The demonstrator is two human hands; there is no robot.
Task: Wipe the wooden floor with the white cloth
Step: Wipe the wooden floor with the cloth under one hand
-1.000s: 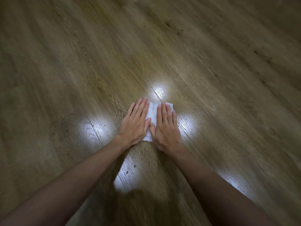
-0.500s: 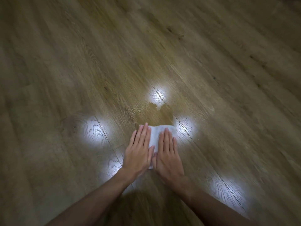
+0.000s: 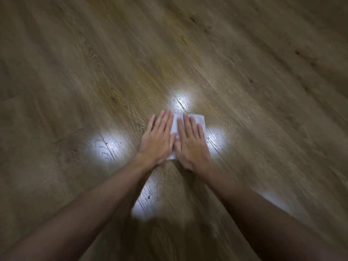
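White cloth [image 3: 195,119] flat under left hand [image 3: 157,143], right hand [image 3: 192,146].

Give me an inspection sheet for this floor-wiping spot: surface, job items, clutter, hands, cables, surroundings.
Surface: wooden floor, planks running diagonally, with several bright glare patches near the hands; a few small dark specks in the glare between the forearms.
Job's things: white cloth lying flat on the floor, mostly covered by the hands, its far right corner showing.
Clutter: nothing seen.
Hands: left hand and right hand flat, palms down, side by side with fingers extended, both pressing on the cloth; left fingers partly overhang onto bare floor.
Cables: nothing seen.
Surroundings: only floor in view, dim toward the edges; picture slightly blurred.
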